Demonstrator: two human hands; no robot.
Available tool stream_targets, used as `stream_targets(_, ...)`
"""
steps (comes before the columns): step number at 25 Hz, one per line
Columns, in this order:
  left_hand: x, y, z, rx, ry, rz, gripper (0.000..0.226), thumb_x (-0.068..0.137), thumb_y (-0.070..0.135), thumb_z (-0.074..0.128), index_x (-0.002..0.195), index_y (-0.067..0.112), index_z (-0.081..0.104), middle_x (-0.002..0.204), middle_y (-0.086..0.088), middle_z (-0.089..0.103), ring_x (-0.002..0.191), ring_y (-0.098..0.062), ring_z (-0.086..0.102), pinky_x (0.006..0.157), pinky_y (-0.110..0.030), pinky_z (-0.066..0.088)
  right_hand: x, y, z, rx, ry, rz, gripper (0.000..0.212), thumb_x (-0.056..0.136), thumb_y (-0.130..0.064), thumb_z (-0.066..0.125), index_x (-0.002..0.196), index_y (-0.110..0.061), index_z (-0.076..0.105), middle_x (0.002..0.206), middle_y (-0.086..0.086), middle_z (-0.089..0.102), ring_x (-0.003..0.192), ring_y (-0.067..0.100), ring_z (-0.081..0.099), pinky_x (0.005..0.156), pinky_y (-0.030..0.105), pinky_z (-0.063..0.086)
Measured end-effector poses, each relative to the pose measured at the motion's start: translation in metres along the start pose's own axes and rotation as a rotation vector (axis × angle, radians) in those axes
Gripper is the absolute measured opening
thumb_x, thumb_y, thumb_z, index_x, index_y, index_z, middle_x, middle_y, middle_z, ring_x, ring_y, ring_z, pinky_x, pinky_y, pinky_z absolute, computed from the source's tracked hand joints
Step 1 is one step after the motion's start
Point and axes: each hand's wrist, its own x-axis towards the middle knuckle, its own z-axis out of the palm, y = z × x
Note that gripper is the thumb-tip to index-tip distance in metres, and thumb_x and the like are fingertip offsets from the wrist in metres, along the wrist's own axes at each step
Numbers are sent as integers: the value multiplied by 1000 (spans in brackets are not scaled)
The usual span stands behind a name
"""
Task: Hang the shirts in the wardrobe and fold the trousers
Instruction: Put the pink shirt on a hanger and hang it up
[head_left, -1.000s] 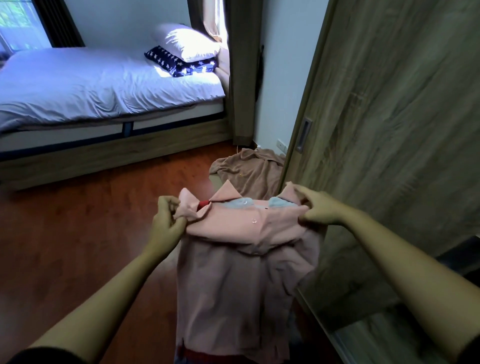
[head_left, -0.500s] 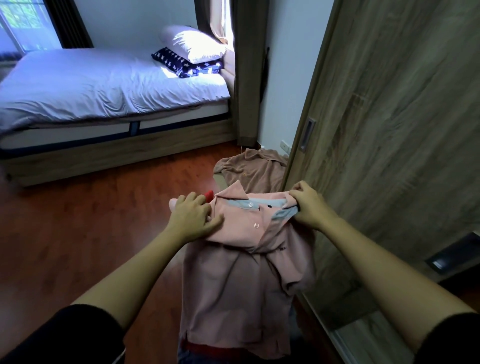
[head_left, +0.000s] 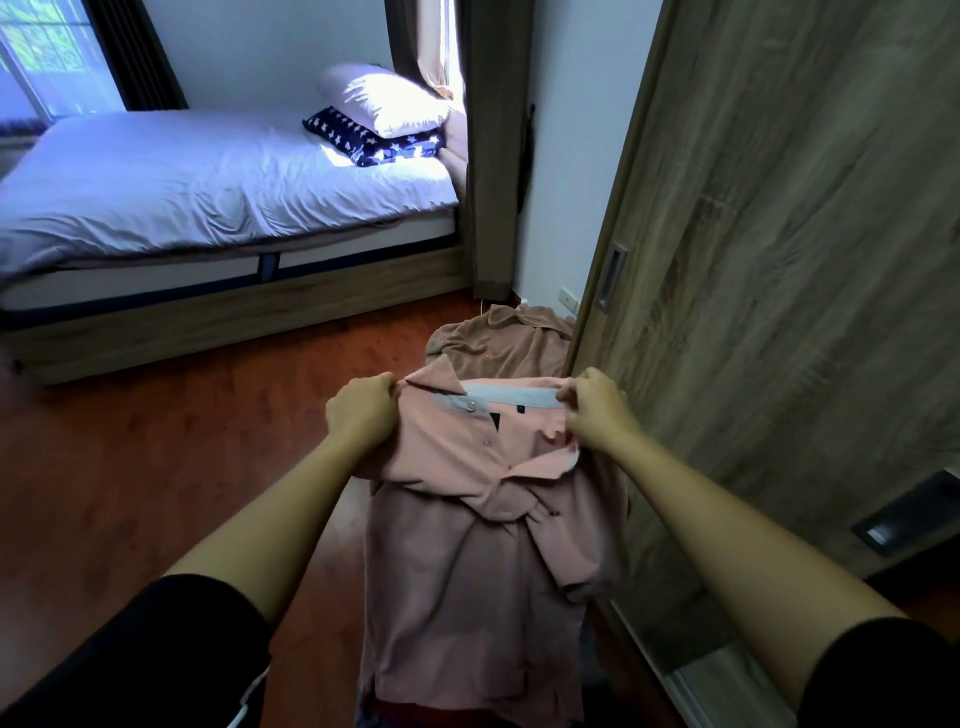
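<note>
A pink polo shirt (head_left: 467, 561) hangs in front of me, held up by its collar. My left hand (head_left: 361, 410) grips the left side of the collar and shoulder. My right hand (head_left: 592, 410) pinches the right side of the collar, where a pale blue inner band shows. The collar opening is stretched wide between the two hands. The shirt's body drapes down toward the floor, with one sleeve bunched at the right. Whether a hanger is inside the shirt is hidden.
A brown shirt (head_left: 509, 343) lies crumpled on the wooden floor (head_left: 156, 493) just beyond. The wardrobe's wooden sliding door (head_left: 779, 260) with a recessed handle stands close on the right. A bed (head_left: 208, 197) with pillows fills the far left.
My left hand moved from pressing flat on the shirt front to gripping the collar's left side. The collar is now pulled wider and the red piece at the left is no longer visible.
</note>
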Motion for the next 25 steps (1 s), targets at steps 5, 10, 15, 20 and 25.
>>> stream_targets(5, 9, 10, -9, -127, 197, 78, 17, 97, 19, 35, 88, 15, 49, 98, -19, 63, 93, -39, 55, 72, -40, 32, -1, -11, -10, -39, 83, -107, 28, 93, -17, 48, 69, -32, 45, 113, 19, 50, 100, 32, 52, 77, 34, 35)
stream_targets(10, 25, 30, -34, -434, 169, 172, 25, 90, 27, 41, 93, 6, 55, 94, -19, 65, 88, -38, 57, 72, -37, 38, 14, 9, -20, -157, 211, -187, 19, 95, -19, 42, 85, -27, 57, 106, 11, 51, 104, 31, 52, 78, 30, 37)
stream_targets(15, -4, -4, -26, -131, 382, 641, 23, 77, 34, 46, 81, 11, 49, 72, -10, 55, 68, -30, 51, 68, -36, 32, 7, 2, -40, -82, 247, -190, 27, 86, -8, 54, 104, -19, 70, 106, 7, 59, 101, 30, 57, 74, 33, 39)
stream_targets(20, -72, -16, 30, -23, 394, 641, 18, 69, 34, 49, 76, 18, 50, 66, -5, 62, 58, -27, 57, 52, -30, 40, -2, 1, -42, 27, 348, -317, 25, 83, -4, 56, 101, -16, 71, 103, 9, 55, 91, 30, 58, 71, 24, 35)
stream_targets(25, -62, -14, 36, 259, 139, 603, 31, 61, 41, 43, 73, 19, 62, 74, 1, 63, 70, -25, 60, 59, -34, 42, -1, -9, -39, 112, 309, -259, 22, 91, -16, 49, 108, -13, 63, 94, -6, 52, 97, 28, 56, 71, 23, 36)
